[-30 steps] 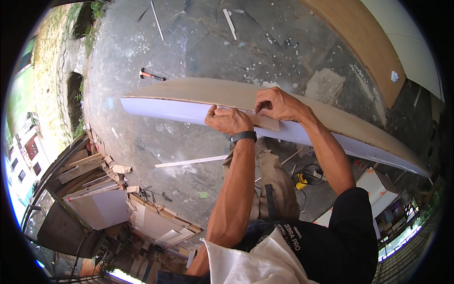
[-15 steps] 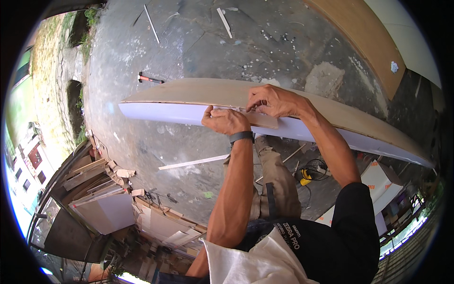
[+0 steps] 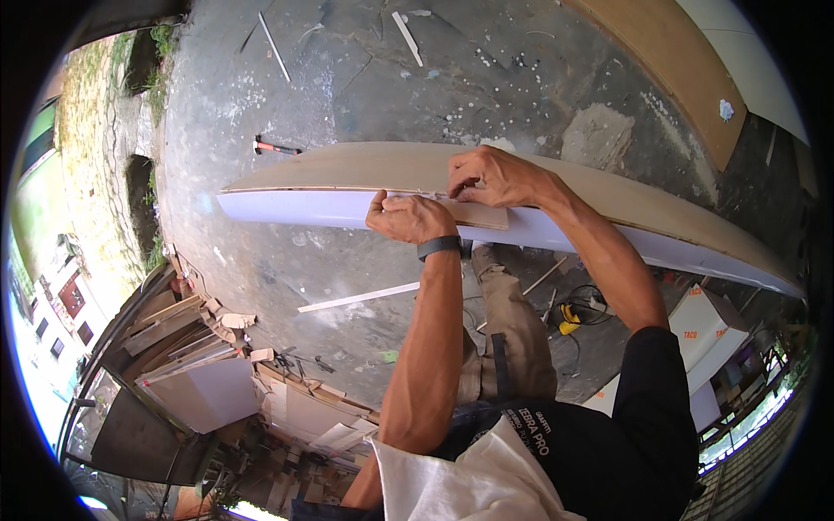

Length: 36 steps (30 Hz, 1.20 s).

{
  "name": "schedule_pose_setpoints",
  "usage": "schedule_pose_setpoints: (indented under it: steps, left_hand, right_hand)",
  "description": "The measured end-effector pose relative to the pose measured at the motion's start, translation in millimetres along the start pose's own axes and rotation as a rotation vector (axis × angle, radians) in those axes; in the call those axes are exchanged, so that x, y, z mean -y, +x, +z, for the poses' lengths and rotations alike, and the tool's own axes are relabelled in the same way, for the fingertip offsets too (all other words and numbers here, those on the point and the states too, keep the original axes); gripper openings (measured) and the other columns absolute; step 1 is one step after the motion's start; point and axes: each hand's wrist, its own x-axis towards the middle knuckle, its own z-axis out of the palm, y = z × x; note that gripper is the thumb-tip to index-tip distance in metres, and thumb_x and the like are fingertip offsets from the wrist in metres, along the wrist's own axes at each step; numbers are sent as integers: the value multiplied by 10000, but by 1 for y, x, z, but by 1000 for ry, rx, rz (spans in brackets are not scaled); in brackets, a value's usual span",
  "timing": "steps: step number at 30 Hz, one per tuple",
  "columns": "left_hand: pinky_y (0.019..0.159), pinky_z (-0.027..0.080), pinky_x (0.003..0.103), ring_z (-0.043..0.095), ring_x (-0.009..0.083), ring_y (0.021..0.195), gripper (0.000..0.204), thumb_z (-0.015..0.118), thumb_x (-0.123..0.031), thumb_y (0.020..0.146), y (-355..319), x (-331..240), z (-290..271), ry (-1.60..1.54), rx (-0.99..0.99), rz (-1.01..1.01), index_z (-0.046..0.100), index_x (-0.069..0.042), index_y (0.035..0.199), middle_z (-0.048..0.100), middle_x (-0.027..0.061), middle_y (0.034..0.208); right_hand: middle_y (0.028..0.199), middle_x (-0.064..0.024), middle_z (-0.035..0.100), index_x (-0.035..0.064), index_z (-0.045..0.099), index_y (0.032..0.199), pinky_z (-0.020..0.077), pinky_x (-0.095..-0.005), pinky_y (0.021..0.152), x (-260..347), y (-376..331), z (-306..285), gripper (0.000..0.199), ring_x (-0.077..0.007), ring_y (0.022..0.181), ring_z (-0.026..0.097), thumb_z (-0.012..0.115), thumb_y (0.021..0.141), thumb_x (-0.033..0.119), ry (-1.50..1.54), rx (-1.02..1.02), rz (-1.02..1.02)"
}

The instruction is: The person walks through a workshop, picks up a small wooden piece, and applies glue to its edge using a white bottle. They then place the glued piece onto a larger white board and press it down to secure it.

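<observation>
The left hand [image 3: 410,219] is held with left fingers [image 3: 402,203] curled, the left wrist [image 3: 440,236] below and right of them, the left forearm [image 3: 437,326] extended downward. Just right of those fingers, the right hand [image 3: 504,175] is held with right fingers [image 3: 460,180] bent, the right forearm [image 3: 601,239] slanted down rightward.

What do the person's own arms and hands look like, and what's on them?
The left hand is gloveless, with a dark band around its wrist. The right hand is also gloveless, and no band shows on that wrist. The right arm has a short black sleeve.
</observation>
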Motion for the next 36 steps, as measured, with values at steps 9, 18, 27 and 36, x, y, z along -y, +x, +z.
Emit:
schedule_pose_setpoints:
  steps: [9, 18, 27, 36]
  left_hand:
    - [1012, 465, 439, 558, 330, 1109, 381, 364, -243, 1031, 2, 7, 2, -34, -5, 11, 554, 54, 1176, 510, 215, 1214]
    - [1009, 470, 430, 566, 316, 1102, 368, 344, -208, 1034, 3, 10, 4, -47, 0, 20, 534, 55, 1207, 508, 211, 1228]
    - [1017, 493, 437, 576, 325, 1120, 363, 328, -189, 1024, 8, 13, 4, -104, 15, -20, 516, 49, 1222, 513, 212, 1238]
    - [1014, 489, 441, 568, 317, 1126, 361, 321, -197, 1019, 6, 14, 4, -142, 21, -14, 522, 30, 1214, 523, 201, 1223]
  right_hand:
    - [898, -98, 696, 28, 789, 1022, 501, -342, 714, -2, -11, -1, 237, -221, 788, 637, 771, 787, 53, 3, -40, 21]
    - [842, -110, 705, -33, 723, 912, 513, -358, 731, -1, 19, 5, 207, -205, 768, 658, 798, 764, 90, 129, -1, 50]
    - [855, -125, 708, -27, 727, 959, 507, -364, 743, -4, 32, 8, 195, -226, 783, 658, 762, 799, 78, 104, -8, -88]
    - [936, -147, 692, 8, 780, 1024, 517, -385, 756, 5, 40, 11, 249, -256, 843, 681, 715, 790, -48, 36, 81, -52]
